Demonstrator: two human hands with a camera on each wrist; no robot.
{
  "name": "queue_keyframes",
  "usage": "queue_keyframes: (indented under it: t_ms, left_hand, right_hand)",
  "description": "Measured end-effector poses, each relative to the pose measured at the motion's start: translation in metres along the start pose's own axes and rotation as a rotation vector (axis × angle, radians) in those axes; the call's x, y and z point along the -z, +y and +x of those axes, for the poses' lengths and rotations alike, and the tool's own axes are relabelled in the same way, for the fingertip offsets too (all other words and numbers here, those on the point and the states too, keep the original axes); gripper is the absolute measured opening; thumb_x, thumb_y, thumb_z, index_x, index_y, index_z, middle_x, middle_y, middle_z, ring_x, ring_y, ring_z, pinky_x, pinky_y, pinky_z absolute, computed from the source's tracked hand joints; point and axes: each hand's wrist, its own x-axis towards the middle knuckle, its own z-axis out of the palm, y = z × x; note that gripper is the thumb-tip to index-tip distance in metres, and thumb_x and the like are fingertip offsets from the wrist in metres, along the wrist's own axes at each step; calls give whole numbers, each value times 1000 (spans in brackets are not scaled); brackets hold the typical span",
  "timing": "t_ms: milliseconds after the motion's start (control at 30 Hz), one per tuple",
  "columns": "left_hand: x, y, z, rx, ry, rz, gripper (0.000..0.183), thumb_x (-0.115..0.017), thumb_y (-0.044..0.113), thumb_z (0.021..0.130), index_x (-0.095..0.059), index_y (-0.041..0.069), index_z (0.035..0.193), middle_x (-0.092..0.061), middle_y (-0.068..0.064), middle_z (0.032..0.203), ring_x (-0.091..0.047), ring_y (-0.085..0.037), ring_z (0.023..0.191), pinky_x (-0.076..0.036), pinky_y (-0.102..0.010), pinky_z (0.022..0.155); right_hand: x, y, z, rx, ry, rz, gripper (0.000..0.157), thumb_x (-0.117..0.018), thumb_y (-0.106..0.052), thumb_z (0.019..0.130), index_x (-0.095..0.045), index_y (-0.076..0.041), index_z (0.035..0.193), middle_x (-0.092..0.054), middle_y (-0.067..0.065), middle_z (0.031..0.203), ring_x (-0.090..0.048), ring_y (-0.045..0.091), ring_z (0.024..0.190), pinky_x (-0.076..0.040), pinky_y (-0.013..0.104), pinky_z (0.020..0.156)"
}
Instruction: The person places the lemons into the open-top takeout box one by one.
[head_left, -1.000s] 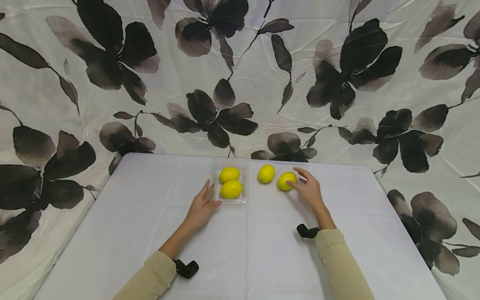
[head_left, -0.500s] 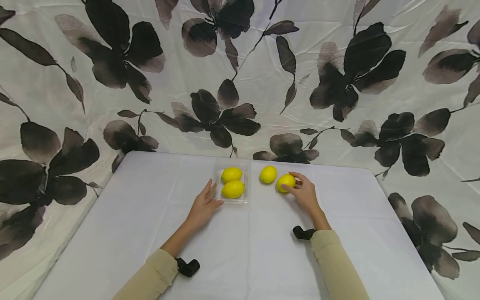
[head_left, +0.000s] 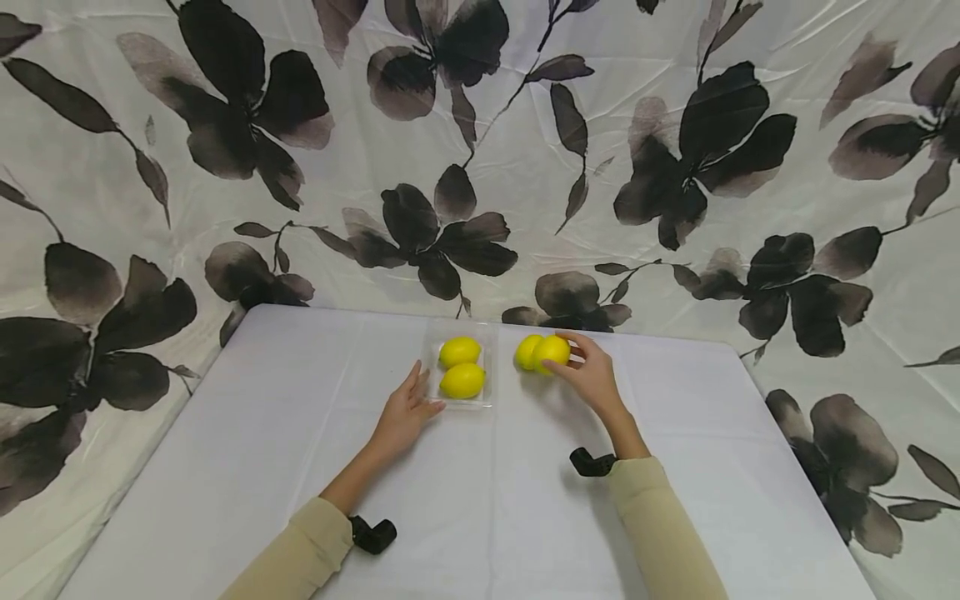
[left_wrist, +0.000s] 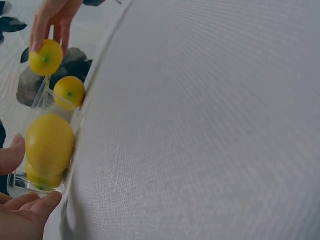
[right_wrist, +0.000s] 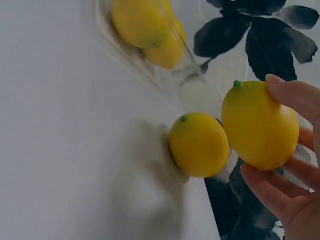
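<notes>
My right hand (head_left: pixel 594 379) pinches a lemon (head_left: pixel 552 355) between thumb and fingers, holding it above the table. In the right wrist view this held lemon (right_wrist: pixel 260 125) has a small green tip. Another lemon (right_wrist: pixel 199 145) rests on the table beside it; the head view shows this table lemon (head_left: pixel 526 353) partly hidden behind the held one. A clear plastic tray (head_left: pixel 487 387) contains two lemons, the nearer lemon (head_left: pixel 462 381) and the farther lemon (head_left: pixel 460 352). My left hand (head_left: pixel 403 414) lies at the tray's left side, its fingers extended along the edge.
A white cloth covers the table (head_left: pixel 420 508). Behind it hangs a pale curtain (head_left: pixel 540 192) with dark flowers, close to the table's back edge. Each wrist carries a black camera, such as the right wrist camera (head_left: pixel 592 462).
My right hand has closed its fingers on the right-hand lemon, lifted it and carried it left, in front of the other loose lemon. My left hand stays by the tray.
</notes>
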Motion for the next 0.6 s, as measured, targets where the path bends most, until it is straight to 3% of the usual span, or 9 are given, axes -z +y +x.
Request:
queue_keyframes:
  t_ms: [167, 600]
  left_hand:
    - [0, 1, 0, 15, -3, 0, 87, -66, 15, 95, -7, 5, 159, -22, -17, 162, -27, -33, 147, -33, -45, 117]
    - [0, -4, -1, -30, 7, -48, 87, -68, 13, 94, -10, 5, 159, -25, -19, 161, -30, -35, 146, -35, -46, 115]
  right_hand:
    - [-16, -17, 6, 35, -21, -5, 56, -82, -23, 81, -61, -10, 132, -59, 12, 135, -61, 34, 120, -56, 44, 96]
    - [-72, -44, 10, 100, -143, 22, 58, -82, -25, 82, -60, -7, 133, -59, 10, 136, -61, 34, 121, -57, 41, 96]
